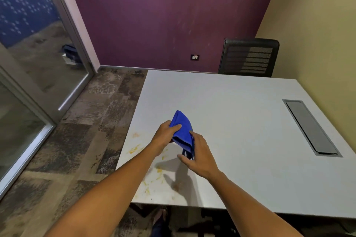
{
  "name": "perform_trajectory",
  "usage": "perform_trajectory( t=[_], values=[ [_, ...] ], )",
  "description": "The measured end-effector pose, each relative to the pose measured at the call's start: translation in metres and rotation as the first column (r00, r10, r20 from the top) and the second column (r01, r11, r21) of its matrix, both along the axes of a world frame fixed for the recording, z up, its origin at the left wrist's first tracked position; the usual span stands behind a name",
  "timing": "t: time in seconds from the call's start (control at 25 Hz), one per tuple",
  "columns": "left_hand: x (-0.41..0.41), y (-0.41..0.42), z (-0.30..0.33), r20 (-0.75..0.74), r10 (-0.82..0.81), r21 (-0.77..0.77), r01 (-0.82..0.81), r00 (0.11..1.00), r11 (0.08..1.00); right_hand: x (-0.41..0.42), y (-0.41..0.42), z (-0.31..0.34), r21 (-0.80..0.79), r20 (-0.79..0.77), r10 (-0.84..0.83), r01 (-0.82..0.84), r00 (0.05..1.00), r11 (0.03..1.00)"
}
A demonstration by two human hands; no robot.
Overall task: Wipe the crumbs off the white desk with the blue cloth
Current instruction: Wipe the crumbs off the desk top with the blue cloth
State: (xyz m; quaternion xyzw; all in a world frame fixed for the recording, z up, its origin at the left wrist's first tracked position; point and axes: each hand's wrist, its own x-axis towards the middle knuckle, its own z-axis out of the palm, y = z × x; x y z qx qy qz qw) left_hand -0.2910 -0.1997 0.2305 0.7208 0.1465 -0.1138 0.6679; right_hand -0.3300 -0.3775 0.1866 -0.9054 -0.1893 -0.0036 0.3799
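A folded blue cloth is held up in the air above the white desk, between both hands. My left hand grips its upper left edge with the thumb on top. My right hand holds its lower end, fingers curled around the hanging corner. Yellow-orange crumbs and smears lie scattered on the desk's near left corner, with more crumbs beneath my forearms. The hands cast a shadow on the desk below them.
A grey cable flap is set into the desk at the right. A black mesh chair stands behind the desk's far edge. A glass door and patterned floor lie to the left. My foot shows under the near edge.
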Motion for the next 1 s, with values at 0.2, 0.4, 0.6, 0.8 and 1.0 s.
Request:
perform_trajectory(
  t=[0.2, 0.4, 0.6, 0.8, 1.0],
  values=[
    [-0.046, -0.027, 0.011, 0.029, 0.008, 0.034, -0.009, 1.0, 0.999, -0.03, -0.01, 0.014, 0.104, -0.094, -0.128, 0.137, 0.987, 0.985],
    [-0.081, -0.042, 0.004, 0.03, -0.066, -0.104, 0.069, 0.997, 0.992, -0.047, -0.021, 0.017, 0.246, -0.304, -0.218, 0.297, 0.927, 0.923],
    [-0.112, -0.059, -0.032, 0.017, -0.385, 0.232, 0.371, 0.923, 0.899, -0.061, -0.022, -0.014, 0.323, -0.71, -0.272, 0.643, 0.65, 0.694],
    [-0.132, -0.046, -0.067, -0.062, -0.54, 0.248, 0.537, 0.839, 0.806, -0.076, -0.024, -0.034, 0.005, -0.546, -0.432, 0.518, 0.718, 0.855],
    [-0.138, 0.041, -0.1, -0.041, -0.287, 0.431, 0.276, 0.957, 0.859, -0.068, -0.023, -0.047, -0.346, -0.266, -0.339, 0.239, 0.902, 0.907]
  ],
)
